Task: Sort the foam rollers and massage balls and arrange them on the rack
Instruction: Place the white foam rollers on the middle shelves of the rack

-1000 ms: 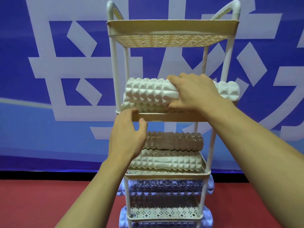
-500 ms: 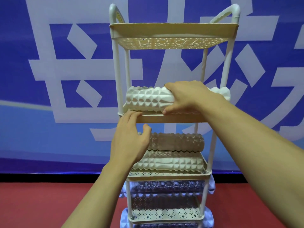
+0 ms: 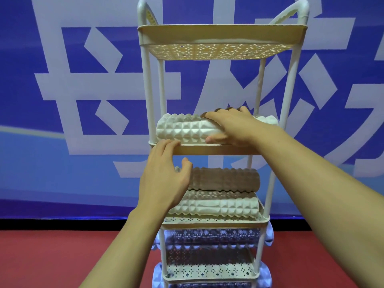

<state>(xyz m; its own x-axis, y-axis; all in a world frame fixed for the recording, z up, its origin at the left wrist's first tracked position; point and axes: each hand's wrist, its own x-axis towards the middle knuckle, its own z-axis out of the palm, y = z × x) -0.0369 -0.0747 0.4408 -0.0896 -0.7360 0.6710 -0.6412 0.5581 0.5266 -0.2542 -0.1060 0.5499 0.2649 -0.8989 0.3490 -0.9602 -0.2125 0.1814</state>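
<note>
A cream rack [image 3: 218,150] with several perforated shelves stands in front of me. A white foam roller [image 3: 182,129] lies on its second shelf. My right hand [image 3: 232,126] grips that roller from above, fingers over its far side and thumb at the front. My left hand [image 3: 166,175] rests its fingertips on the front rim of the same shelf, thumb spread and holding nothing. One shelf down, a brown foam roller [image 3: 226,178] sits on top of another white foam roller [image 3: 216,206].
The top shelf [image 3: 220,36] shows nothing on it from below. Pale blue rollers [image 3: 268,235] poke out of the lower shelves. A blue banner [image 3: 83,100] hangs close behind the rack, and red floor [image 3: 62,256] lies below.
The white roller has gone further back and down onto the second shelf under my right hand. My left hand stays at the shelf's front rim.
</note>
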